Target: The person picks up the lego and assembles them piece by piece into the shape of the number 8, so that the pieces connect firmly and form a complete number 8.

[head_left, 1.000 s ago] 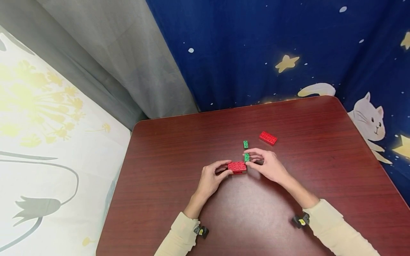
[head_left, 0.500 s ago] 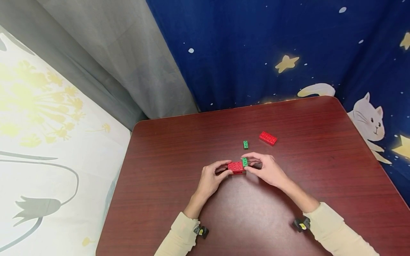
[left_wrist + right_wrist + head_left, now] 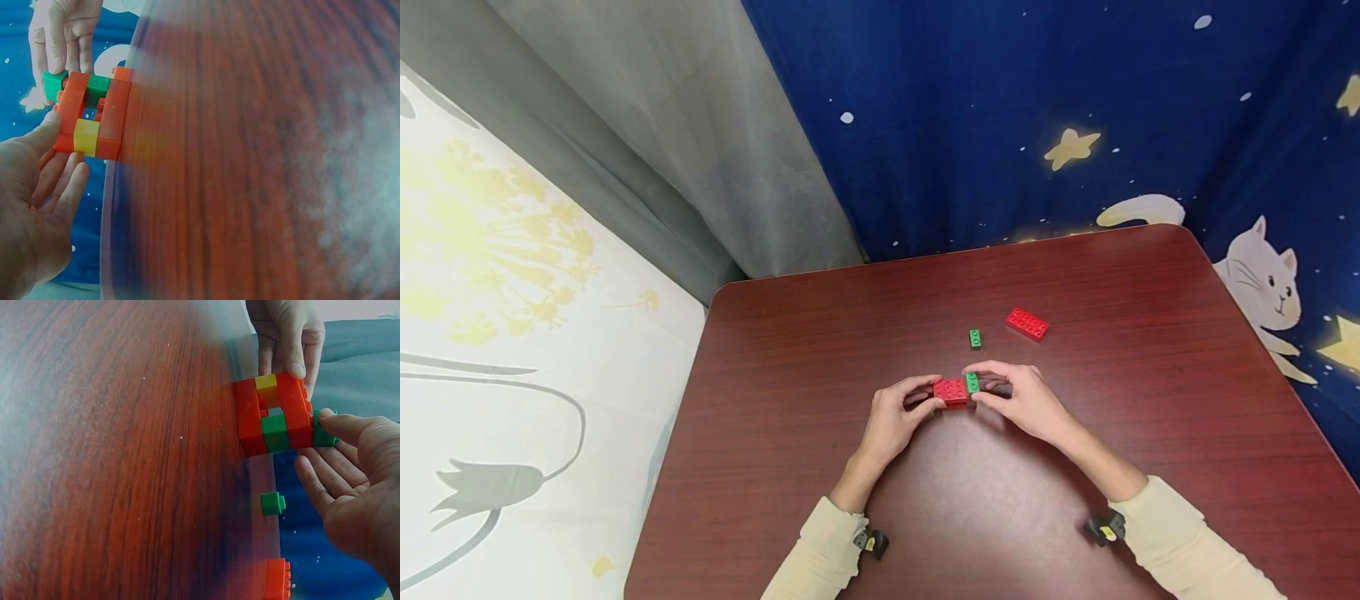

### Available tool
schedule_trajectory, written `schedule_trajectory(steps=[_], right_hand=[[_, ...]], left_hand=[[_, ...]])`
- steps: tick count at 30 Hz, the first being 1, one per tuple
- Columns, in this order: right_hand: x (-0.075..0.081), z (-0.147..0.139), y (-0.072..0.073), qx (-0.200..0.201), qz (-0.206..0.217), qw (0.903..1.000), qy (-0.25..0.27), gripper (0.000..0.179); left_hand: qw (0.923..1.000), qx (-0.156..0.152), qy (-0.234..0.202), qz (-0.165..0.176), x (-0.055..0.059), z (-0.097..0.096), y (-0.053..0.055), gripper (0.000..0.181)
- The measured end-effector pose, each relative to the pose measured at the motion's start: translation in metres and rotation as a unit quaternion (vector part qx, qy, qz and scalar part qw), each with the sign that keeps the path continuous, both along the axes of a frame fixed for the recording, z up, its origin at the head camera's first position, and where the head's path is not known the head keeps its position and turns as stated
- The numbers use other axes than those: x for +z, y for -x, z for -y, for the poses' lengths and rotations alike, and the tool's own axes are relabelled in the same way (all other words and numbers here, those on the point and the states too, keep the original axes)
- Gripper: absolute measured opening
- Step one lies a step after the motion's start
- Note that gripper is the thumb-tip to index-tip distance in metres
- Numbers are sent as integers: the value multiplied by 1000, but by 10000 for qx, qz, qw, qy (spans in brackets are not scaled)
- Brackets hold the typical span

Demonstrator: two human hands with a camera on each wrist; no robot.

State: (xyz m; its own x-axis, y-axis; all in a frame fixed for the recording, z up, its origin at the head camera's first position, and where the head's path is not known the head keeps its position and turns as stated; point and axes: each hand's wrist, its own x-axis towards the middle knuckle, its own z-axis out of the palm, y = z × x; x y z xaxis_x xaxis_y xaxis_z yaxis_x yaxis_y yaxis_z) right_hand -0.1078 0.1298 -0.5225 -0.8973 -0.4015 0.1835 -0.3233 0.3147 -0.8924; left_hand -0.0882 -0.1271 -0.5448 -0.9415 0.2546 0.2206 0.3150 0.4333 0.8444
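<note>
My left hand (image 3: 895, 414) grips the left end of a small stack of toy building bricks. Two red bricks, an upper one (image 3: 72, 103) and a lower one (image 3: 114, 119), are held apart by a yellow brick (image 3: 86, 137) on the left and a green brick (image 3: 275, 434) on the right, with a gap between these two. On the right end of the upper red brick, my right hand (image 3: 1028, 402) pinches another green two-stud brick (image 3: 972, 382) between thumb and fingers. Its studs face up, and it sits right at the red studs.
Beyond the stack, a loose green brick (image 3: 975, 339) lies on the dark red wooden table (image 3: 805, 375). A loose red brick (image 3: 1027, 324) lies farther back to its right. Curtains (image 3: 970, 125) hang behind the table's far edge.
My right hand has brought the green brick left and toward me, from beside the stack onto the upper red brick's right end. The left hand has stayed in place.
</note>
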Motion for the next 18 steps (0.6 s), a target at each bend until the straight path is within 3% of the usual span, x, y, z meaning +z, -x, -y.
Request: schedule_trajectory(steps=[18], right_hand=[[4,2,-1,-108,-594,9972,-436,38]], left_hand=[[10000,21,-2,-15,1,0,0,38]])
